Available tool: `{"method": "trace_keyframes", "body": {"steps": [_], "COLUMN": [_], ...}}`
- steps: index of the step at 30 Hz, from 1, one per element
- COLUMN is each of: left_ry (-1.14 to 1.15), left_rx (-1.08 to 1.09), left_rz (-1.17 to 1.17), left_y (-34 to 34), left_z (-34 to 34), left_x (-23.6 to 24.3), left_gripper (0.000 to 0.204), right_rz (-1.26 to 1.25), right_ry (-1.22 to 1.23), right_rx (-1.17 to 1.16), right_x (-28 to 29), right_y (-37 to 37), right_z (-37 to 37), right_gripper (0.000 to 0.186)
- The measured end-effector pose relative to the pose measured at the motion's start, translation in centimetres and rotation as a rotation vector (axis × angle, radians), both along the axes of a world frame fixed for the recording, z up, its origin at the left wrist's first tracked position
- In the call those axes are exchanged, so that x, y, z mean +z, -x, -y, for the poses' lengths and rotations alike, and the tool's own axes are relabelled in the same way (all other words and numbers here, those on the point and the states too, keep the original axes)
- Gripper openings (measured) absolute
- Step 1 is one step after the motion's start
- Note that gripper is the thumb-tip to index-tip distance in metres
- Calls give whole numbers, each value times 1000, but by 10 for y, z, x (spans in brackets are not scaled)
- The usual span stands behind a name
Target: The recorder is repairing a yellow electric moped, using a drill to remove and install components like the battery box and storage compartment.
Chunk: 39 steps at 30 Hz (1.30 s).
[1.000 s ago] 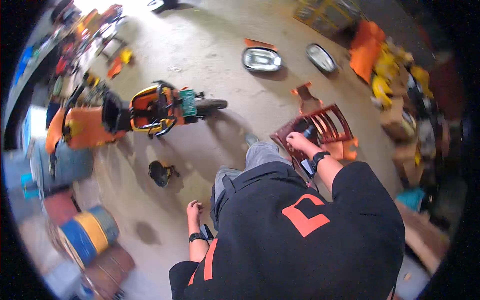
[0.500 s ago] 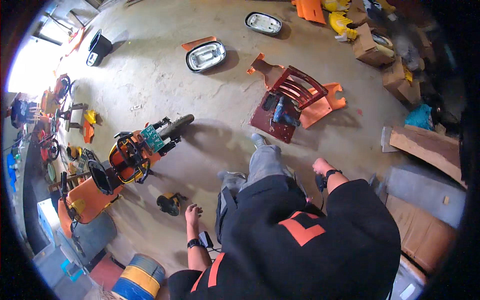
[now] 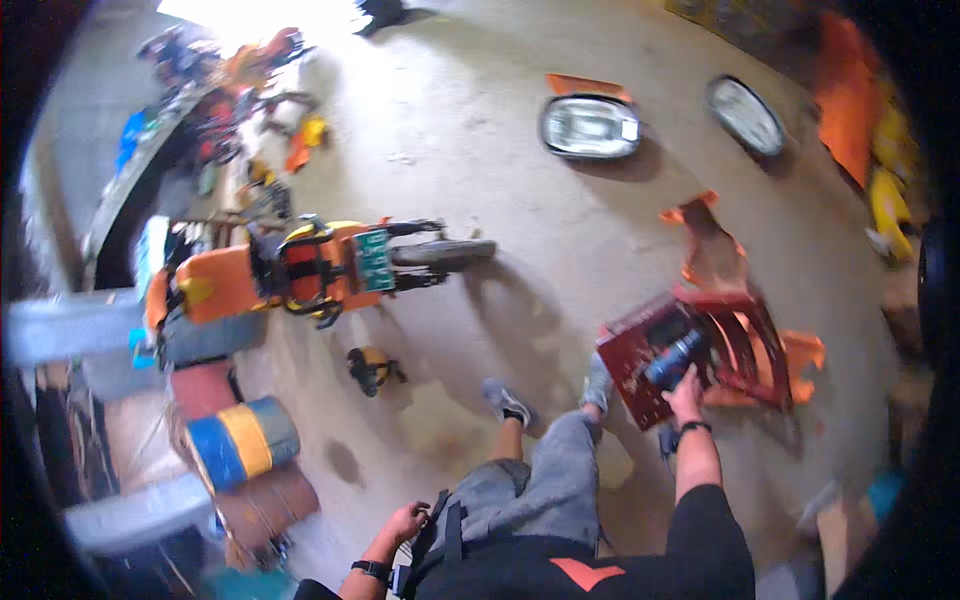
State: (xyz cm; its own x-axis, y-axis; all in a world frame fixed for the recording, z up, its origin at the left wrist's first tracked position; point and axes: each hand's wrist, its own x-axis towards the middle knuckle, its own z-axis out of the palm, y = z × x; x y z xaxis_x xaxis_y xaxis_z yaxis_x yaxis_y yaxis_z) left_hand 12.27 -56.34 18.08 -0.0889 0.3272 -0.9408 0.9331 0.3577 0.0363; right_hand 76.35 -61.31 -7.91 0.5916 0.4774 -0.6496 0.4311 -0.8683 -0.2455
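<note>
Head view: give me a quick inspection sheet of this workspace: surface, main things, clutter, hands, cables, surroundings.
Surface: red chair seat, scuffed-looking, on a bare-toned floor.
Main things: blue-and-black drill lying on the seat.
Clutter: orange panels around the chair; two oval dark-rimmed parts farther off; black-and-yellow part on the floor.
Right hand: at the drill; grip unclear.
Left hand: beside the body; no held thing made out.
Cables: nothing seen clearly; blurred.
Surroundings: orange motorbike and blue-and-yellow drum at left.
</note>
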Motion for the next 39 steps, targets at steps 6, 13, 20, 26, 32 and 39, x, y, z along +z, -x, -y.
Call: {"method": "trace_keyframes", "body": {"steps": [6, 13, 20, 26, 32, 39], "left_ry": [-29, -89, -291, -379, -401, -410], "left_rx": [144, 144, 243, 370, 693, 1257], "left_rz": [-101, 5, 123, 164, 262, 268], "left_y": [-41, -70, -52, 0, 69, 127], "left_z": [12, 18, 26, 37, 82, 178], "left_x": [24, 35, 47, 39, 2, -54], "left_gripper": [36, 36, 37, 37, 36, 32], "right_rz": [39, -22, -71, -312, -365, -164], "right_ry": [72, 196, 387, 869, 774, 351], "right_rx": [-2, 185, 355, 595, 510, 767], "right_x": [-34, 37, 124, 187, 162, 185], "right_y": [7, 5, 19, 32, 46, 80], "right_z": [-4, -32, -17, -37, 9, 9], "right_gripper": [87, 75, 99, 72, 64, 48]}}
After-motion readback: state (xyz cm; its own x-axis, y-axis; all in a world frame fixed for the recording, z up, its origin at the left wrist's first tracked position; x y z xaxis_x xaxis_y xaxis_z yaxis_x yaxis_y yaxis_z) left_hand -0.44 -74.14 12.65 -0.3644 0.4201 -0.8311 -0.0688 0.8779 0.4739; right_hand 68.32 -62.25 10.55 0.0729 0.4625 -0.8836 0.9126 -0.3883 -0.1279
